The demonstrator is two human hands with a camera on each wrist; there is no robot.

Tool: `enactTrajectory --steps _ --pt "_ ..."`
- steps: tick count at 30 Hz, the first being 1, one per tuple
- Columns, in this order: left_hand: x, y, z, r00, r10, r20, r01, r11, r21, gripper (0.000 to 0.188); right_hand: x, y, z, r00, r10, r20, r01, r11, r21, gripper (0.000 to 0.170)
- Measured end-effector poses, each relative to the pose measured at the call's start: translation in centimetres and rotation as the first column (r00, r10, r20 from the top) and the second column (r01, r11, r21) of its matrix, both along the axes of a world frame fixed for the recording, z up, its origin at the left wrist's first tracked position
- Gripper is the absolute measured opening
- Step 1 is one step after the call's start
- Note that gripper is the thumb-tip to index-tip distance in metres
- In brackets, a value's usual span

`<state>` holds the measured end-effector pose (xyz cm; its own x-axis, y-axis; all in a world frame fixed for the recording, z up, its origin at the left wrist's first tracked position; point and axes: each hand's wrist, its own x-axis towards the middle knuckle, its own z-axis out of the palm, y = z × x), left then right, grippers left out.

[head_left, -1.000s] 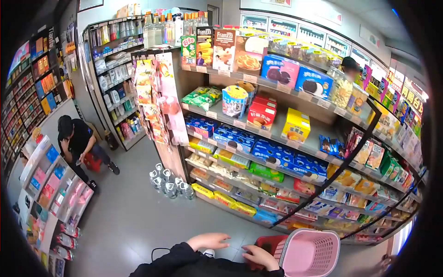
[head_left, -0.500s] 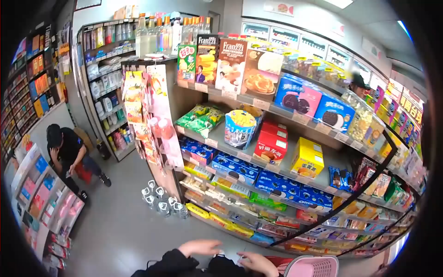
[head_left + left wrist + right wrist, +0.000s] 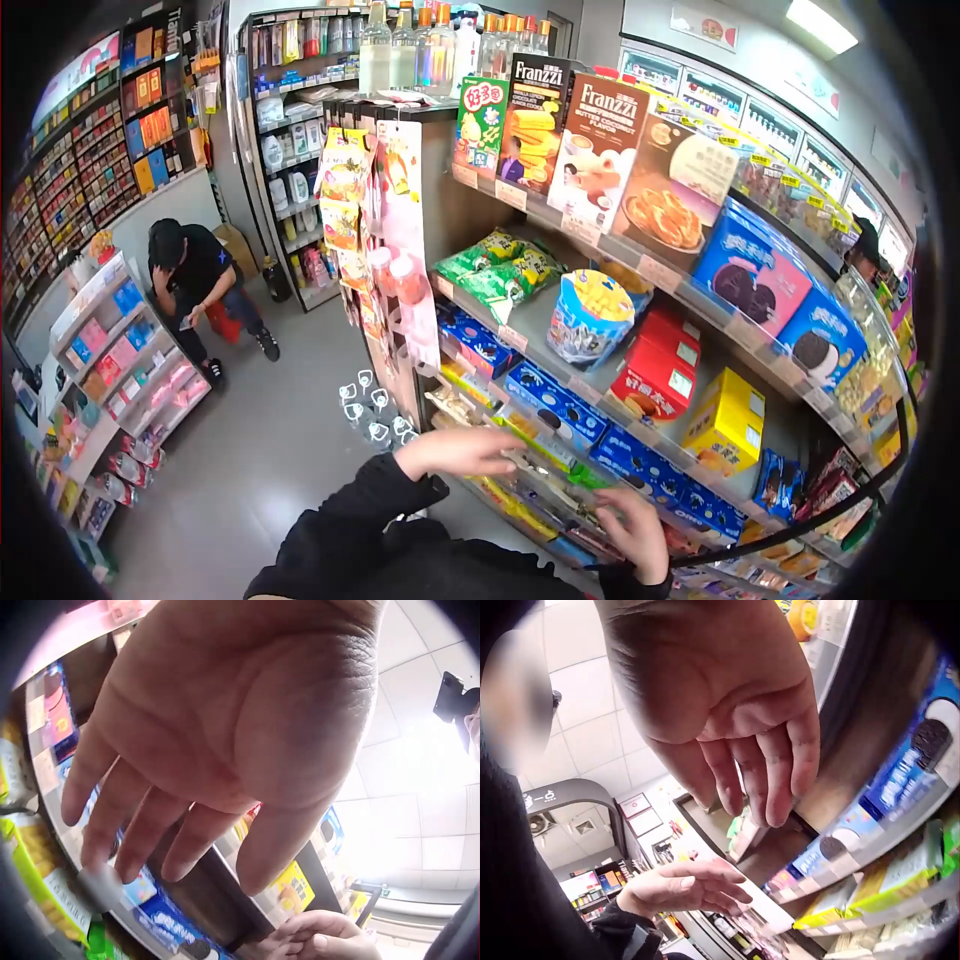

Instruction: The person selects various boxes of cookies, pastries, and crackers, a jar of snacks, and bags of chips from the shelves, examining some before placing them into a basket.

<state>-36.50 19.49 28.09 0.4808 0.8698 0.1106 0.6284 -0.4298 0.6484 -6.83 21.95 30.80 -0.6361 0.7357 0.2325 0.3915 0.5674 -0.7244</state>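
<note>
My left hand [image 3: 462,453] is held out in front of the snack shelf, palm and fairly straight fingers facing the left wrist camera, with nothing in it. To its right, my right hand [image 3: 636,528] is also raised and empty, its fingers slightly bent. In the head view both hands overlap the lower shelves, near blue Oreo boxes [image 3: 556,405] and a green pack [image 3: 583,476]. On the shelf above stand green snack bags [image 3: 500,270], a blue snack tub [image 3: 592,315], red boxes [image 3: 657,365] and a yellow box [image 3: 725,422].
Tall Franzzi cookie boxes [image 3: 597,150] line the top shelf. Hanging packets [image 3: 345,200] cover the shelf's end, with bottles [image 3: 378,400] on the floor below. A person [image 3: 195,285] sits at the left beside a small display rack [image 3: 130,340]; another person [image 3: 865,245] stands behind the shelf.
The shelf looks larger and closer now, and the view has turned somewhat. Both hands have risen in the head view, still empty. The pink basket has dropped out of view.
</note>
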Motion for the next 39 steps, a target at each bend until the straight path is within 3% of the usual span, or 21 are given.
enactTrajectory --steps 2,4,6,8,12,13,15,16,18,21,24,27,28,30,31,33,36,37,39 --pt "-2.4 1.3 2.6 0.993 0.114 0.039 -0.116 0.991 0.065 0.041 -1.3 1.0 2.4 0.999 -0.035 -0.013 0.035 0.999 0.001 0.023" --pt "-4.8 2.8 5.6 0.98 0.185 0.071 -0.196 0.954 0.229 0.04 -2.8 1.8 3.8 1.0 -0.02 -0.003 0.02 0.976 0.219 0.024" --pt "-7.4 4.3 8.5 0.953 0.242 0.184 -0.28 0.935 0.219 0.037 -5.1 1.6 5.9 0.995 -0.096 -0.012 0.097 0.985 0.145 0.027" --pt "-10.1 6.1 10.6 0.92 0.236 0.313 -0.358 0.83 0.427 0.034 -7.6 2.4 7.2 0.998 -0.061 -0.034 0.069 0.929 0.364 0.029" --pt "-14.9 11.3 12.9 0.851 0.294 0.435 -0.52 0.588 0.619 0.045 -13.3 5.1 10.6 0.999 -0.047 -0.026 0.054 0.855 0.516 0.029" --pt "-15.7 12.5 13.3 0.857 0.281 0.431 -0.507 0.603 0.616 0.045 -15.2 5.7 11.7 0.998 -0.046 -0.034 0.057 0.847 0.529 0.03" --pt "-16.7 15.0 14.0 0.827 0.312 0.467 -0.56 0.403 0.724 0.05 -19.1 7.1 14.0 0.999 0.004 -0.052 0.025 0.838 0.545 0.032" --pt "-17.0 16.1 14.3 0.84 0.294 0.456 -0.541 0.417 0.73 0.05 -20.9 8.0 15.0 0.996 0.054 -0.069 -0.007 0.834 0.551 0.031" --pt "-17.5 18.0 14.9 0.802 0.351 0.484 -0.588 0.322 0.742 0.056 -24.0 9.9 16.7 0.975 0.214 -0.06 -0.157 0.853 0.497 0.032" --pt "-17.5 19.3 15.5 0.795 0.314 0.52 -0.604 0.322 0.729 0.062 -28.6 11.4 18.9 0.963 0.259 -0.079 -0.192 0.86 0.473 0.031" --pt "-18.0 20.6 15.4 0.798 0.302 0.521 -0.597 0.284 0.75 0.068 -32.7 14.3 20.2 0.995 0.097 -0.005 -0.045 0.501 0.864 0.034" --pt "-18.0 21.1 15.5 0.749 0.293 0.594 -0.663 0.33 0.672 0.071 -36.3 17.2 22.6 0.977 -0.213 -0.01 0.051 0.185 0.981 0.034" --pt "-18.1 21.2 15.6 0.749 0.292 0.595 -0.663 0.331 0.672 0.071 -37.5 18.6 23.2 0.977 -0.214 -0.009 0.05 0.185 0.982 0.034" --pt "-18.2 21.3 15.7 0.724 0.259 0.639 -0.683 0.398 0.612 0.07 -39.4 20.9 24.1 0.934 -0.254 -0.251 0.2 -0.211 0.957 0.025" --pt "-18.4 21.4 15.6 0.721 0.259 0.642 -0.686 0.396 0.61 0.07 -39.8 21.2 24.3 0.936 -0.251 -0.248 0.197 -0.211 0.957 0.025" --pt "-18.7 21.7 15.5 0.697 0.282 0.659 -0.701 0.462 0.544 0.074 -40.5 21.4 24.7 0.822 -0.532 -0.201 0.115 -0.191 0.975 0.018" --pt "-18.3 21.5 15.8 0.702 0.251 0.667 -0.688 0.483 0.542 0.072 -40.9 21.3 24.9 0.832 -0.514 -0.208 0.128 -0.186 0.974 0.012" --pt "-18.4 21.5 15.7 0.715 0.252 0.652 -0.684 0.442 0.58 0.073 -40.9 21.0 24.9 0.834 -0.511 -0.205 0.125 -0.186 0.974 0.012" --pt "-18.3 21.9 15.6 0.706 0.201 0.679 -0.685 0.436 0.584 0.075 -40.4 19.8 25.2 0.917 -0.339 -0.21 0.179 -0.121 0.976 0.013"
